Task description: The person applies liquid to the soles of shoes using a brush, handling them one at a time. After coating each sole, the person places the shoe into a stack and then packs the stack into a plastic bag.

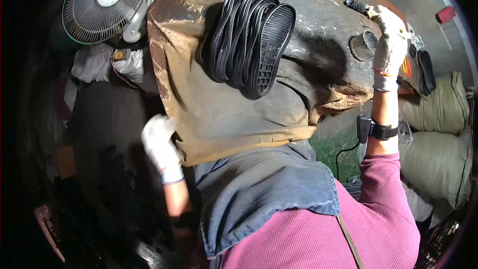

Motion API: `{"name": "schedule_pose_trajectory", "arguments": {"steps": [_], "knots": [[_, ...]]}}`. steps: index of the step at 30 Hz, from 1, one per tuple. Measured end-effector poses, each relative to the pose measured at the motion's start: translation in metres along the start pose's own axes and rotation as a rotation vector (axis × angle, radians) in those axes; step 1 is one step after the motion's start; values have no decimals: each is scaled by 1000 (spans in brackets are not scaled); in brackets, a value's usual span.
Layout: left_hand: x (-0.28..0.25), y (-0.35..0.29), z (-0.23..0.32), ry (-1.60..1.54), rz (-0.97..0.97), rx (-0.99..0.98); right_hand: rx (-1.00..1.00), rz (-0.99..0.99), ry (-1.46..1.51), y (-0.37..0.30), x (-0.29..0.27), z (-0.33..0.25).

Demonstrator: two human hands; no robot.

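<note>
Soles [255, 40] in black lean together on the covered counter [318, 2], apart from both gloved hands.

At the far right, the right hand [391, 35] is closed, its fingertips seeming to pinch a dark-tipped stick [358, 6], just above a metal cup [355, 50]. The left hand [160, 142] blurs near the counter's left edge; whether its fingers are spread or pressed together I cannot tell. A low swing of the right wrist could knock the cup over, since it stands so near. The soles overlap on a creased brown sheet [219, 114], so a tug at its loose edge, close to the left hand, could make the row slide or topple.
</note>
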State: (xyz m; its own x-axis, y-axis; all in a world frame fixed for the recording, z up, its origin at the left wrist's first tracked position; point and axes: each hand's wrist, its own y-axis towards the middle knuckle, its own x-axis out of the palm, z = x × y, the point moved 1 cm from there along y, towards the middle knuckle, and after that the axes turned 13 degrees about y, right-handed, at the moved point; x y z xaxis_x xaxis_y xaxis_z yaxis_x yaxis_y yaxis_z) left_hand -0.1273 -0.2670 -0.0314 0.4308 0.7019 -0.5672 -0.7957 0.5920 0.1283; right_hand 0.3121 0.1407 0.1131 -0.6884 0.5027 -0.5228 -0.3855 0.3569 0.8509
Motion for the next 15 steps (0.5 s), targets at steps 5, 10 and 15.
{"name": "schedule_pose_trajectory", "arguments": {"steps": [5, 10, 15], "knots": [[160, 22, 150, 420, -136, 764, 167, -10, 158, -23, -25, 25], [195, 24, 160, 710, 3, 941, 150, -63, -154, -46, -49, 40], [168, 46, 155, 528, -101, 987, 754, 44, 405, -71, -33, 72]]}}
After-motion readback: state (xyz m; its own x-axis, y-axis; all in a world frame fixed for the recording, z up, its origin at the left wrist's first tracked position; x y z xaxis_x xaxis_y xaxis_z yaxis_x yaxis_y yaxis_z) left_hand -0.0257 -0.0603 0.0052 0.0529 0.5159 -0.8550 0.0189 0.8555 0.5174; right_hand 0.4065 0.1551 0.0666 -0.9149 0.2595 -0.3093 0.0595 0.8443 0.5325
